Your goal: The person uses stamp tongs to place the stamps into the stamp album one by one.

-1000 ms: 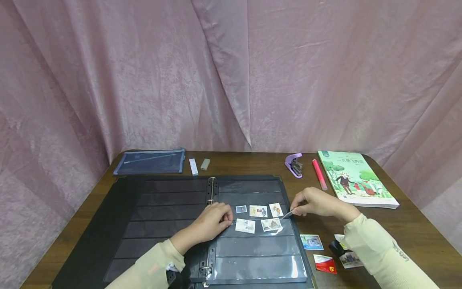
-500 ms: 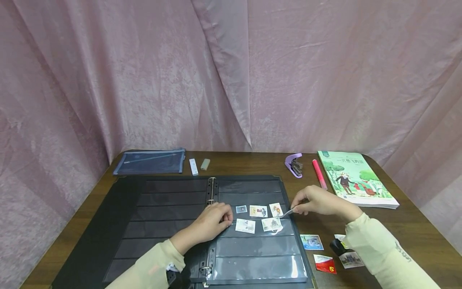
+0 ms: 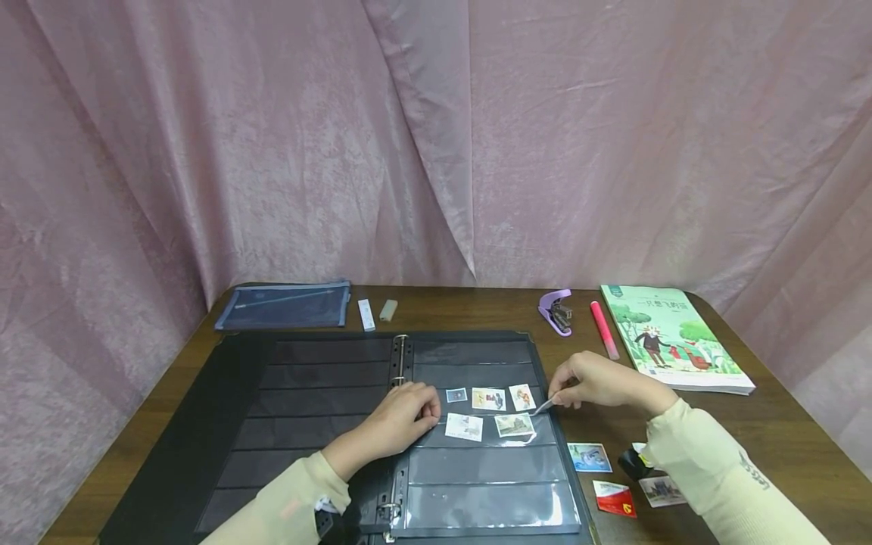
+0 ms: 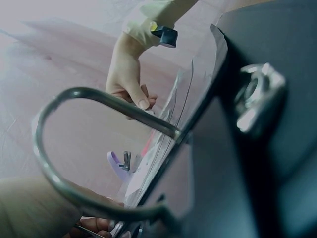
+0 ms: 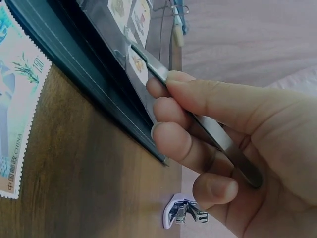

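My right hand [image 3: 587, 382] pinches metal tweezers [image 5: 218, 135] between thumb and fingers, their tip at the upper right corner of a stamp [image 3: 514, 425] on the album's right page. Beside it to the left lies another stamp [image 3: 464, 427]. Just above are a small blue stamp [image 3: 456, 395], a wider stamp [image 3: 488, 399] and a tilted one [image 3: 521, 397]. My left hand [image 3: 395, 416] rests at the page's inner side, fingers curled round a thin metal tool [image 4: 89, 231], mostly hidden. The black ring album [image 3: 252, 356] lies open with clear strip pockets.
Right of the album lie a blue stamp [image 3: 589, 457], a red one [image 3: 615, 498] and a grey one [image 3: 662, 491]. Behind are a mesh pouch [image 3: 286, 306], an eraser [image 3: 387, 310], a purple stapler [image 3: 556, 312], a pink marker [image 3: 604, 330] and a green book [image 3: 674, 333]. Metal rings [image 4: 79, 94] rise at the spine.
The stamp at the tweezers' tip has shifted very slightly to the right. The right hand has moved only a little; the left hand keeps its place.
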Demonstrator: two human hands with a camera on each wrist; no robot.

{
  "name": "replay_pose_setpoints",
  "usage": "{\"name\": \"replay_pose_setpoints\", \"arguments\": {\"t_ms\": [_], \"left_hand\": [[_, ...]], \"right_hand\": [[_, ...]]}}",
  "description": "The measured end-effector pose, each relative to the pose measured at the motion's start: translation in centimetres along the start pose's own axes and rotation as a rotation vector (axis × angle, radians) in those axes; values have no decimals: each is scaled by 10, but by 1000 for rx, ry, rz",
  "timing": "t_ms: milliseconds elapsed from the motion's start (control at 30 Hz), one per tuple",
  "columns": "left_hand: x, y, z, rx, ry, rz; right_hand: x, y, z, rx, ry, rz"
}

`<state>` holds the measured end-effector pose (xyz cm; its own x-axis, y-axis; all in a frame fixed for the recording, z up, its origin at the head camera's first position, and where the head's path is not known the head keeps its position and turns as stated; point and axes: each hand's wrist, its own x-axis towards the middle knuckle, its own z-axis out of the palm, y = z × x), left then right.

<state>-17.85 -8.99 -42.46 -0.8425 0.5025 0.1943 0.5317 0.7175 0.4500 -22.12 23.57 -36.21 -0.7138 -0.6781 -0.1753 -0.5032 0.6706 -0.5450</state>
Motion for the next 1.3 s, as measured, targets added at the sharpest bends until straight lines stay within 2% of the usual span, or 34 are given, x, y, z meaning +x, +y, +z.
{"name": "replay_pose_setpoints", "arguments": {"t_ms": [267,700,933,1300], "left_hand": [[0,-1,1,-1,-4,-1],[0,0,0,1,-1,1],[-1,0,0,-3,-1,-3],[-1,1,-2,23,9,15]], "right_hand": [[1,-2,-4,14,-33,9],[0,-1,-7,20,-22,15],[0,-2,-7,19,-43,26],[-7,-4,-12,15,1,19]]}}
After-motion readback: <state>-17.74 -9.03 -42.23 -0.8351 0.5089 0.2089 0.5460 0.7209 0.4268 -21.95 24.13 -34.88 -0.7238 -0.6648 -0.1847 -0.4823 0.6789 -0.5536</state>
